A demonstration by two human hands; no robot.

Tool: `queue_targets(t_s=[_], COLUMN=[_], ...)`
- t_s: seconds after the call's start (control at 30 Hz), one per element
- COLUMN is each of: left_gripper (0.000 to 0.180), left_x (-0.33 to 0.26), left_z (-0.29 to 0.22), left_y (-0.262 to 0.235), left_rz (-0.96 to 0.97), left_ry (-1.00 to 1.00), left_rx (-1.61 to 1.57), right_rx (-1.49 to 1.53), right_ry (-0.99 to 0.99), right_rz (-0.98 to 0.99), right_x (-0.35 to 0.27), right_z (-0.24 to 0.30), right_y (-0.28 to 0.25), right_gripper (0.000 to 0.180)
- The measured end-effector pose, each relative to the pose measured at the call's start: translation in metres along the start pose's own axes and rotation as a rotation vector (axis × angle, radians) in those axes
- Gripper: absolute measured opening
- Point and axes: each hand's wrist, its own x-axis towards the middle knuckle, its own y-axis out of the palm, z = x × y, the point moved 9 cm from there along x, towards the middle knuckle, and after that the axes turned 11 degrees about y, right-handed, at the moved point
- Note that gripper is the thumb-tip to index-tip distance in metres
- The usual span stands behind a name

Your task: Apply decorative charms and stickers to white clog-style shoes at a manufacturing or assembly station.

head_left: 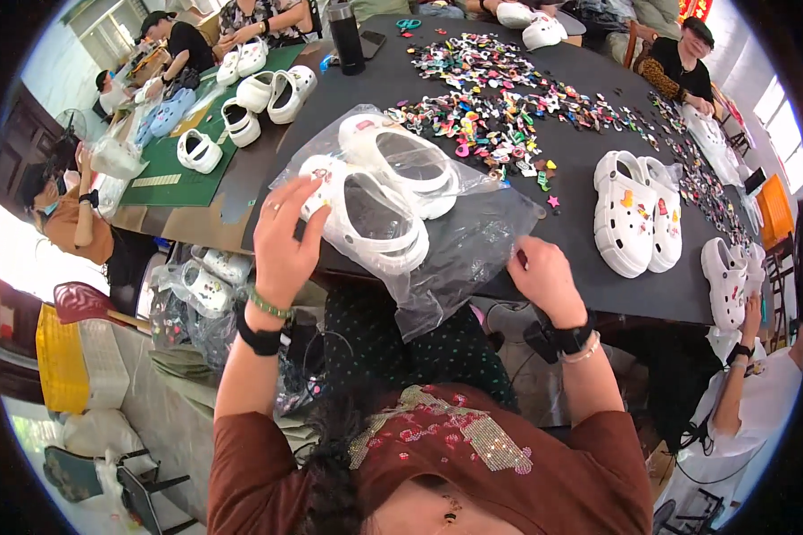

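Note:
A pair of white clogs (379,218) with small charms on the toes lies inside a clear plastic bag (486,236) at the near edge of the dark table. Against the toe of the nearer clog, at the bag's left side, my left hand (284,241) rests its curved fingers and thumb, gripping it through the film. My right hand (542,275) pinches the right edge of the bag, its fingers curled in. Loose film hangs over the table edge between my hands. Another pair of white clogs (632,214) with colourful charms stands to the right, apart from my hands.
Loose colourful charms (500,116) lie heaped across the table (544,308). A black tumbler (346,40) stands behind the bag. More white clogs (241,120) sit on and beside a green mat (196,183) at left. Co-workers sit around; one hand (751,312) touches clogs at far right.

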Motion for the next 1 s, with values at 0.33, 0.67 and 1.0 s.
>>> queue_targets(t_s=[0.33, 0.67, 1.0], left_gripper=[0.026, 0.036, 0.033], left_x=[-0.05, 0.048, 0.064], left_z=[-0.057, -0.208, -0.224], left_y=[0.02, -0.053, -0.07], left_rz=[0.057, 0.418, 0.141], left_ry=[-0.252, 0.191, 0.378], left_rx=[-0.324, -1.9, -2.332], right_rx=[0.429, 0.153, 0.068], right_ry=[-0.169, -0.307, -0.379], right_rz=[0.281, 0.176, 0.098], right_x=[0.012, 0.07, 0.093], right_z=[0.096, 0.146, 0.15], right_y=[-0.007, 0.028, 0.059], right_gripper=[0.024, 0.05, 0.05])
